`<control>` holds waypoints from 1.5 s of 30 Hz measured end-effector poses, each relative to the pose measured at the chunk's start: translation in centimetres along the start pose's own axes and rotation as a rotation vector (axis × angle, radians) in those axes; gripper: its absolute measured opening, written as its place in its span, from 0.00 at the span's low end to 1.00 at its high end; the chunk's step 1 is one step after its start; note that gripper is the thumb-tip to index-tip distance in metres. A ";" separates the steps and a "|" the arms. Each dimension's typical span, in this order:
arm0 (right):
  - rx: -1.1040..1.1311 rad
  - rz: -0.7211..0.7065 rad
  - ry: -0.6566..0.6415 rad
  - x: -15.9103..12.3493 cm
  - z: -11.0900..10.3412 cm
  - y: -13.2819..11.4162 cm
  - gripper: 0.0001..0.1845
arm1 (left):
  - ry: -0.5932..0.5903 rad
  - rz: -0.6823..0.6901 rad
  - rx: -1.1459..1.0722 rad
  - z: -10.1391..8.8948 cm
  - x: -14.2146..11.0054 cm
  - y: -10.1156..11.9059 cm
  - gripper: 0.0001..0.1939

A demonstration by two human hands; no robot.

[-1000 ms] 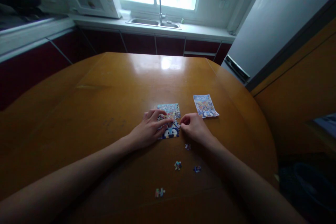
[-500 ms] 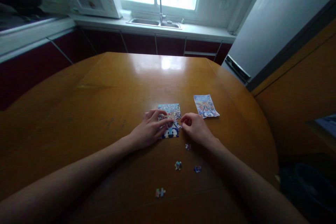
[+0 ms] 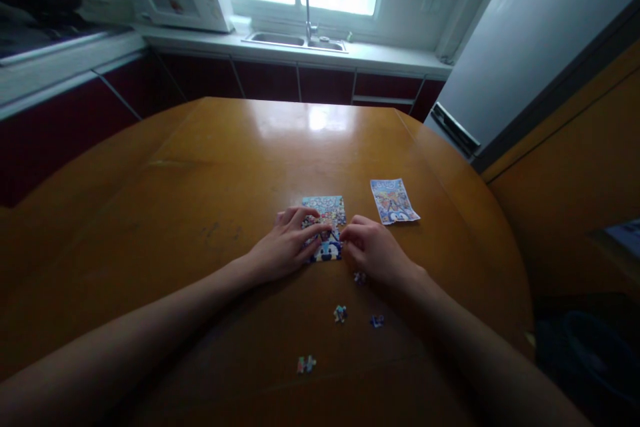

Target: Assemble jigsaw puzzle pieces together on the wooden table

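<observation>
A partly assembled jigsaw puzzle [image 3: 324,203] lies flat on the wooden table, with a blue-and-white cartoon face along its near edge. My left hand [image 3: 287,240] rests over its left side, open, fingers spread across the picture. At the puzzle's right edge, my right hand [image 3: 373,247] is closed in a pinch on a small puzzle piece, mostly covered by the fingertips. Loose on the table nearer to me are a puzzle piece [image 3: 359,277] just below the right hand, a light one [image 3: 340,313], a dark blue one [image 3: 377,321] and a red-and-blue pair [image 3: 307,364].
A creased picture sheet [image 3: 395,201] with a similar design lies right of the puzzle. The wooden table [image 3: 225,160] reaches toward a counter with a sink [image 3: 280,39], a tap and a white microwave [image 3: 180,0]. A fridge [image 3: 520,33] stands at the right.
My right hand has shifted slightly left, and its fingers have come down over the small piece at the puzzle's edge. The left hand stays in place on the puzzle.
</observation>
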State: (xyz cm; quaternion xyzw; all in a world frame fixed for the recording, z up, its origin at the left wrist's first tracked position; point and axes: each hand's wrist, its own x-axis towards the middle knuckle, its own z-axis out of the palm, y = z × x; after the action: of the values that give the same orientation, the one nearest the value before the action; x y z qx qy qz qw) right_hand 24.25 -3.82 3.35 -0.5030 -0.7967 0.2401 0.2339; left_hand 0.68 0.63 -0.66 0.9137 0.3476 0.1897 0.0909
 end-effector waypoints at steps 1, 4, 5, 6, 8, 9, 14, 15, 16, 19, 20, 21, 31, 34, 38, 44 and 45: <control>0.015 -0.044 -0.011 -0.4 -0.3 -0.7 0.10 | 0.005 0.000 -0.008 0.0 0.0 0.0 0.17; 0.041 -0.249 -0.160 -1.8 -0.7 -3.5 0.11 | 0.021 -0.005 -0.027 0.0 -0.1 0.0 0.18; 0.014 -0.327 -0.237 -2.3 -0.5 -4.5 0.10 | 0.022 -0.012 -0.031 0.1 -0.1 0.0 0.17; -0.029 -0.402 -0.315 -2.8 -0.2 -5.3 0.08 | 0.019 -0.020 -0.033 0.1 -0.1 0.1 0.17; -0.128 -0.524 -0.419 -3.7 0.8 -6.5 0.03 | 0.010 -0.031 -0.040 0.0 -0.1 0.1 0.17; -0.169 -0.564 -0.446 -4.1 1.4 -6.9 0.04 | 0.005 -0.032 -0.041 0.0 -0.1 0.1 0.17; -0.274 -0.607 -0.467 -5.1 3.6 -7.5 0.03 | -0.013 -0.021 -0.005 -0.2 -0.1 0.3 0.17; -0.273 -0.603 -0.466 -5.1 3.7 -7.5 0.03 | -0.017 -0.019 0.001 -0.2 -0.1 0.3 0.17; -0.261 -0.603 -0.469 -5.1 3.7 -7.5 0.03 | -0.020 -0.017 0.002 -0.2 -0.1 0.3 0.17; -0.151 -0.593 -0.496 -4.6 2.9 -7.4 0.00 | -0.018 -0.015 -0.014 -0.1 -0.1 0.2 0.17; -0.079 -0.554 -0.474 -4.2 2.5 -7.2 0.02 | -0.013 -0.014 -0.016 -0.1 -0.1 0.1 0.17; 0.010 -0.492 -0.420 -3.7 2.0 -6.8 0.05 | -0.009 -0.011 -0.016 0.0 -0.1 0.0 0.17; 0.553 0.291 0.411 1.2 -0.1 1.9 0.10 | 0.002 0.000 -0.006 0.2 -0.1 -0.2 0.17; 0.476 0.259 0.415 1.9 1.3 2.8 0.06 | -0.005 0.003 0.005 0.2 -0.1 -0.2 0.17; 0.380 0.222 0.390 2.6 3.0 2.9 0.05 | -0.011 0.004 0.019 0.1 -0.1 -0.2 0.17; 0.305 0.242 0.326 2.8 3.3 3.1 0.05 | -0.026 0.004 0.030 0.1 -0.1 -0.1 0.17; 0.288 0.244 0.323 2.8 3.2 3.2 0.05 | -0.027 0.003 0.031 0.1 -0.1 -0.1 0.17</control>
State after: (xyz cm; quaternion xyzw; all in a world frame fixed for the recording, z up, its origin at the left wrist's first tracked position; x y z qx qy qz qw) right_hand 23.37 -0.53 -0.75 -0.5886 -0.6399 0.2940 0.3970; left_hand 0.59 0.67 -0.81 0.9180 0.3479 0.1722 0.0813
